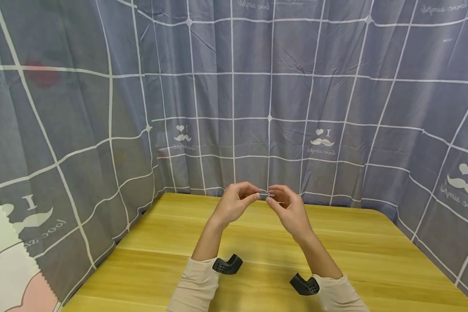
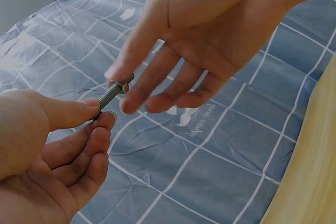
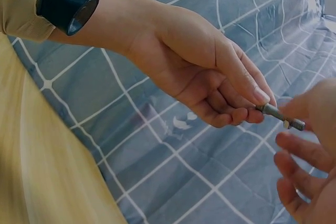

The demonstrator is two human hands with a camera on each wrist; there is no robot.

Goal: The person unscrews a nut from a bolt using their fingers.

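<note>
Held out over the far part of the table is a grey metal bolt (image 2: 108,97) with a hex nut (image 2: 123,86) on its thread. My left hand (image 1: 233,204) pinches one end of the bolt between thumb and index finger; that end is partly hidden by the fingertips. At the other end, my right hand (image 1: 293,212) has its thumb right at the nut. In the left wrist view the right index fingertip is a little apart from the nut, and the other fingers are loosely bent. The right wrist view shows threaded shank (image 3: 297,125) sticking out past the nut.
A yellow wood-grain table (image 1: 257,242) lies under both forearms. Grey-blue curtains (image 1: 249,95) with white grid lines hang around its back and sides. Each wrist wears a black camera mount (image 1: 228,264). A pale patterned cloth (image 1: 8,260) hangs at the lower left.
</note>
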